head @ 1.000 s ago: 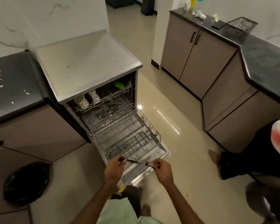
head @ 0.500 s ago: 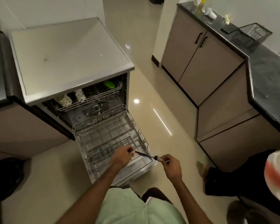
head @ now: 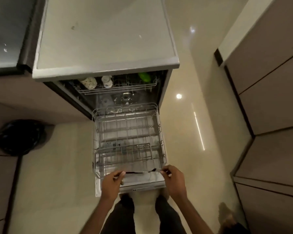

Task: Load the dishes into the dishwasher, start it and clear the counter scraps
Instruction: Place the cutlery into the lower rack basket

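The utensil (head: 137, 172) is now brought in over the lower rack (head: 161, 132), at its 6 o'clock edge. It's pinched at both ends by the curled fingers of the left hand (head: 114, 180) and right hand (head: 173, 176). It's not set down yet, so it probably gets slotted in next.

A single wide-angle head view looks almost straight down over the open dishwasher (head: 107, 39), its pulled-out lower rack (head: 127, 132) centred, left hand (head: 112, 183) and right hand (head: 174, 179) close beneath the lens

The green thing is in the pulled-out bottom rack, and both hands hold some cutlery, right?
No. The head view shows the green plastic item in the upper wire rack, not the pulled-out lower wire rack. The left hand and right hand do hold the dark-handled cutlery.
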A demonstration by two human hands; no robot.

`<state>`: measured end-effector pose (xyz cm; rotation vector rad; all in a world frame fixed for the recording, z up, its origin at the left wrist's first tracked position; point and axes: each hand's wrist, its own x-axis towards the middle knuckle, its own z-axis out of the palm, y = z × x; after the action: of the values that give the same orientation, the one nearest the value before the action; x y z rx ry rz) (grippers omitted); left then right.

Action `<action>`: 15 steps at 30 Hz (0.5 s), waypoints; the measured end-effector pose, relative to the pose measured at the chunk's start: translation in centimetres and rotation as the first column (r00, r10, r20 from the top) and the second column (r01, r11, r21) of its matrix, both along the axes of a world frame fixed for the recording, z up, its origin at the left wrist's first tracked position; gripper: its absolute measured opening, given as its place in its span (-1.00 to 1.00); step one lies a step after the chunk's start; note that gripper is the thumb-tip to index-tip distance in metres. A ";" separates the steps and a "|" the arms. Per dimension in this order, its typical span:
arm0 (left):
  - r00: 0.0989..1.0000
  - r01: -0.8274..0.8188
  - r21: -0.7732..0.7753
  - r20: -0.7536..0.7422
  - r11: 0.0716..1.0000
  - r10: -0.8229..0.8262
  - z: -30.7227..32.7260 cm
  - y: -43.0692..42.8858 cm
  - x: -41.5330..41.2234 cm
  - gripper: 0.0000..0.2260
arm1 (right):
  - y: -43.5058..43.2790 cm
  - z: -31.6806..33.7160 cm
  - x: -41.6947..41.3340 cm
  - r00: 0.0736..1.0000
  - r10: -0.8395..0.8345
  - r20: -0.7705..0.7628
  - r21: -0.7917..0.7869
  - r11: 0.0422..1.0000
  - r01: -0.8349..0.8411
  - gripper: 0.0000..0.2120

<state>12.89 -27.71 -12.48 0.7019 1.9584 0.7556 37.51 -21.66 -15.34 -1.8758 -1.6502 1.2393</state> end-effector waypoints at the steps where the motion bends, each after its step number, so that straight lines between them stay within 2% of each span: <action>1: 0.998 -0.049 -0.023 0.027 0.999 0.050 -1.5 0.2 0.4 -0.90 | 0.7 -1.4 -0.1 1.000 -0.001 -0.014 0.000 1.000 0.001 -0.84; 6: 0.981 -0.169 -0.025 0.095 0.985 0.170 -10.2 1.7 1.3 -0.86 | 3.8 -8.0 -0.8 0.999 -0.025 -0.048 0.043 0.999 0.027 -0.72; 10: 0.966 -0.241 0.000 0.095 0.970 0.240 -17.9 3.8 0.7 -0.85 | 5.7 -15.6 -2.1 0.997 -0.013 -0.071 0.100 0.995 0.020 -0.79; 15: 0.965 -0.251 0.027 0.089 0.968 0.248 -28.2 6.3 -1.2 -0.86 | 7.7 -25.3 -3.4 0.997 0.046 0.068 0.188 0.981 -0.058 -0.82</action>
<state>11.74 -21.37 -40.72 0.4405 1.9799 0.9617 34.11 -13.92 -40.65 -1.7831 -1.7919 1.0117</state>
